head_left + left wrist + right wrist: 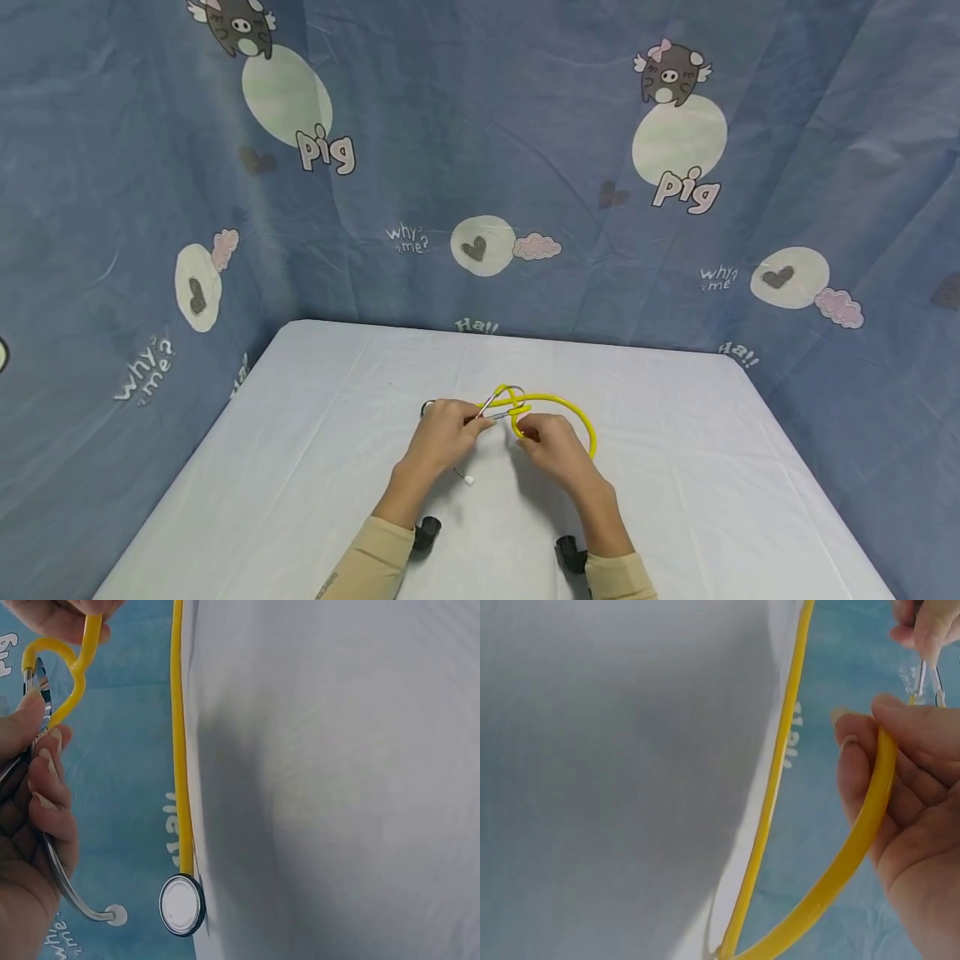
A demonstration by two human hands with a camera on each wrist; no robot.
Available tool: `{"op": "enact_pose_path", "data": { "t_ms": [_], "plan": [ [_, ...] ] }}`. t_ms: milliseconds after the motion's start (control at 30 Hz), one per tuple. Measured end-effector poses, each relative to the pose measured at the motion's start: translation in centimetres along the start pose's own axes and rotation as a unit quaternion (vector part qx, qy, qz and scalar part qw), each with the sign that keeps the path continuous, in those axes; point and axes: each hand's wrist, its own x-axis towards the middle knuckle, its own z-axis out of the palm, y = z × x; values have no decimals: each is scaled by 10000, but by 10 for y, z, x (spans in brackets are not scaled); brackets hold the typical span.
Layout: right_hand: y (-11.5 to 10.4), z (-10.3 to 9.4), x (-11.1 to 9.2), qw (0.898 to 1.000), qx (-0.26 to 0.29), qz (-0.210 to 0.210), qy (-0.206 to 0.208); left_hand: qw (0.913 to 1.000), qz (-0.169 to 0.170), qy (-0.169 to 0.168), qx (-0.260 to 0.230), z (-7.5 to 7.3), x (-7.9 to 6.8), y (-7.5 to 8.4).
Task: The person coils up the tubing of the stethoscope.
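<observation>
A yellow stethoscope is held up over the white table by both hands. My left hand [445,433] grips its metal ear tubes [63,882] between thumb and fingers. One white ear tip [116,914] sticks out below that hand. The yellow tubing [581,417] forks near the tubes and loops round to the right. With thumb and fingers, my right hand [922,787] pinches this tubing just below the fork. The round chest piece [181,904] lies at the far end of the tubing, beyond the left hand; the head view mostly hides it behind that hand.
A white cloth covers the table [720,500]. Behind it and on the left hangs a blue curtain [555,167] printed with pigs, clouds and words. Black wrist-worn devices [427,534] sit under both forearms.
</observation>
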Motion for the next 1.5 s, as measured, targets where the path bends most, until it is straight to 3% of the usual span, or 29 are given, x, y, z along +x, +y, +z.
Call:
{"op": "enact_pose_path", "data": {
  "t_ms": [533, 967, 1233, 1500],
  "plan": [
    [-14, 1, 0, 9972, 207, -301, -657, 9996, 127, -68, 251, 4, 1, 1],
    [-23, -3, 0, 9966, 55, -559, -597, 9995, 103, -276, 97, 5, 2, 3],
    [-27, 1, 0, 9964, -17, -688, -487, 9976, 160, -667, 76, 2, 3, 3],
    [-31, 3, 0, 9927, 315, -521, -1043, 9979, 347, -460, 312, 5, 0, 6]
  ]
}}
